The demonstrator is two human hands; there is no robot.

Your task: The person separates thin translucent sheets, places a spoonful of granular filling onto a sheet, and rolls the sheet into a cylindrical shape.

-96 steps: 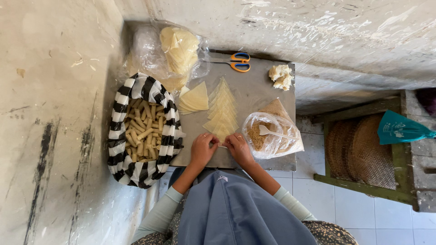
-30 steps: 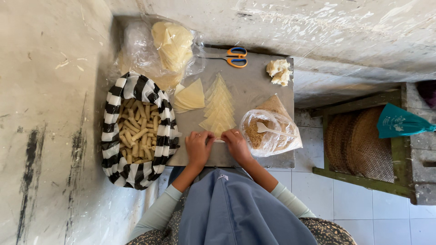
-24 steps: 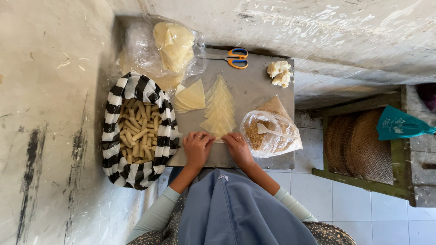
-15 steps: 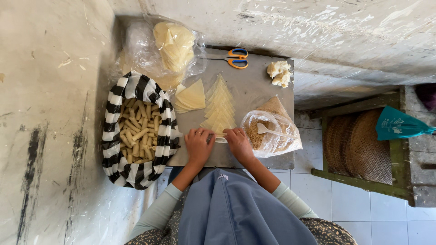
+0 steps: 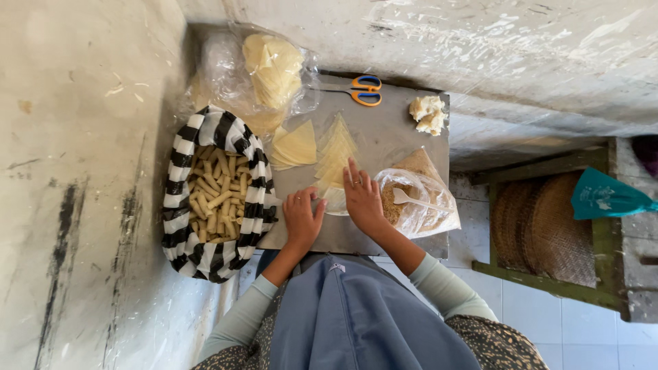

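My left hand and my right hand lie side by side on a pale wrapper piece at the near edge of a small grey table. Fingers of both press down on the wrapper; my right hand lies flatter, fingers stretched toward a row of overlapping triangular wrappers. A fan of more wrappers lies to the left. A clear bag of brown filling with a white spoon sits just right of my right hand.
A black-and-white striped bag full of rolled pastry sticks stands left of the table. A plastic bag of round wrappers, orange-handled scissors and a lump of dough lie at the far side. Woven mats sit at right.
Both hands stay on the wrapper at the table's near edge. My right hand's fingers have stretched out flatter and slightly forward; the left hand has shifted little.
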